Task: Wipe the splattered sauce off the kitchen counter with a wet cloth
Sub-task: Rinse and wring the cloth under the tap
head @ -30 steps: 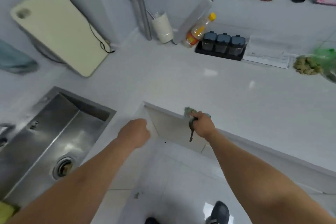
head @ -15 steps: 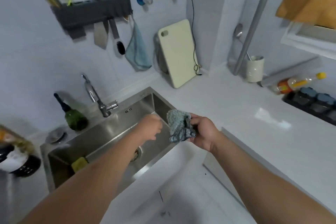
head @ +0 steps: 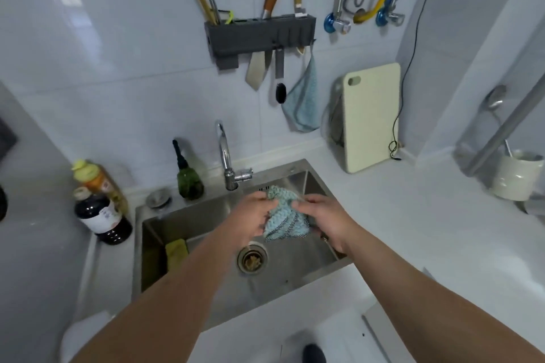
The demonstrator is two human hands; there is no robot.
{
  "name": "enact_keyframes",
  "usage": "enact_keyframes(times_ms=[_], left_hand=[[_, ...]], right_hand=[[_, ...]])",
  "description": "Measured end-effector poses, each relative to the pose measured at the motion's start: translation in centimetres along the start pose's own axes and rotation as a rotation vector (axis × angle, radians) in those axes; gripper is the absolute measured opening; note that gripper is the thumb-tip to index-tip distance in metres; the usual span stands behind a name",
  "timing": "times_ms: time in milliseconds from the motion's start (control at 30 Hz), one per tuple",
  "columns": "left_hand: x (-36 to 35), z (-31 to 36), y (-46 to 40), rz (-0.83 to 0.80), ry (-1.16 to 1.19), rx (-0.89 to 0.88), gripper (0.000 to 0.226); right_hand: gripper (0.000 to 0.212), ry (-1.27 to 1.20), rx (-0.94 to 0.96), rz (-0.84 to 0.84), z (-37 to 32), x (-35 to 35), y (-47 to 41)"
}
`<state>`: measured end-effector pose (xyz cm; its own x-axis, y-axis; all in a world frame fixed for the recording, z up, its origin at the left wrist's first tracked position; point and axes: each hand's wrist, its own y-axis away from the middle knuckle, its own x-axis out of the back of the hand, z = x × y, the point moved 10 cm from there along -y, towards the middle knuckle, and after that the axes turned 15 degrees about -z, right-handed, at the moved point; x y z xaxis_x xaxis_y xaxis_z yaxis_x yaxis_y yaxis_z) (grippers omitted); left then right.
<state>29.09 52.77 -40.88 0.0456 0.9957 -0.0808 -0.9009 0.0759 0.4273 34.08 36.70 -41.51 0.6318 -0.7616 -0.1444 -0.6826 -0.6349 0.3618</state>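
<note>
— Teal and knitted, that little cloth (head: 284,216) with the dark checked edge. Both hands have it: the left hand (head: 253,219) grips one side, the right hand (head: 320,219) has fingers curled round the other, and it's bunched between them, held up over the basin.

— Over the stainless steel sink (head: 206,224), you mean?

— Yes, above the round drain strainer (head: 252,258), a little in front of the curved chrome tap (head: 227,156). No water seems to be running from the spout, as far as I can make out.

— So which step is this?

— I'd say it's the cloth getting seen to at the sink, either wetted or rinsed out. Whether it's already wet I can't tell from here. No wiping is going on at the moment.

— And next?

— My guess: one hand has to let go and reach the tap lever, the other keeps the cloth under the spout. Then a squeeze, so it doesn't drip all over.

— Where's the sauce?

— I can't pick out any splatter. The white counter (head: 413,230) runs off to the right, past the cream cutting board (head: 371,118) leaning on the wall and the white ceramic cup (head: 514,177). Two bottles, a dark sauce bottle (head: 100,218) and a yellow-capped oil bottle (head: 94,178), stand on the left, near the sink's corner.
</note>
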Motion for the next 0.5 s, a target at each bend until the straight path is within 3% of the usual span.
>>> enact_keyframes(times_ms=[133,267,367,500], left_hand=[[2.6,0.9,-0.2,0.057,0.002,0.025,0.023],[5.8,0.6,-1.7,0.108,-0.011,0.079,0.025],[8.3,-0.5,-2.6,0.258,0.01,0.11,0.021],[11.8,-0.4,-2.1,0.46,-0.447,0.172,0.022]], right_hand=[[0.018,0.102,-0.017,-0.009,-1.2,0.9,-3.4],[0.007,0.418,-0.023,-0.129,-2.7,1.0,-7.8],[0.01,0.559,-0.016,-0.162,-3.0,1.1,-11.2],[0.019,0.575,0.025,-0.14,-4.3,1.9,-14.8]])
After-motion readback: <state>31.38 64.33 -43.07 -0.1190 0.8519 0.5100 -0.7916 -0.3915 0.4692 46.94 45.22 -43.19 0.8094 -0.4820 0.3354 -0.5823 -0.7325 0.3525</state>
